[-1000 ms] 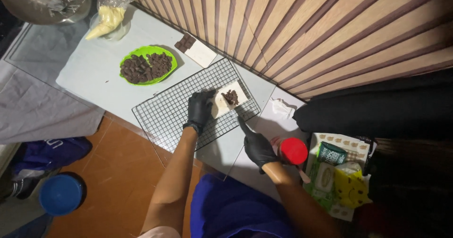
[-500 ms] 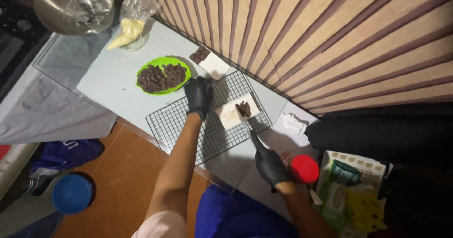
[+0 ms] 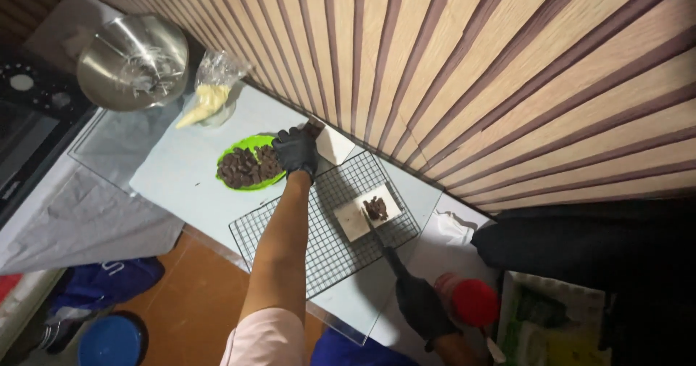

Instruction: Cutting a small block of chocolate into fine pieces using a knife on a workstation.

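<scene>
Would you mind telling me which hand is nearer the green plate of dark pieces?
The left hand: it reaches over the green plate edge. The right hand is far off, holding a knife at the wire rack.

Clear plastic bag [image 3: 210, 90] by bowl; green-yellow packages [image 3: 551, 326] bottom right

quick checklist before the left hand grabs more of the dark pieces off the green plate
1. Left hand at the green plate: ok, over its right edge.
2. Dark pieces on the plate: ok, plenty.
3. White slab on the wire rack: ok, lying flat.
4. Knife in the right hand: ok, tip at the slab.
5. Left grip holding a piece: cannot tell.
6. Red-capped bottle near the right hand: not ok, close.
</scene>
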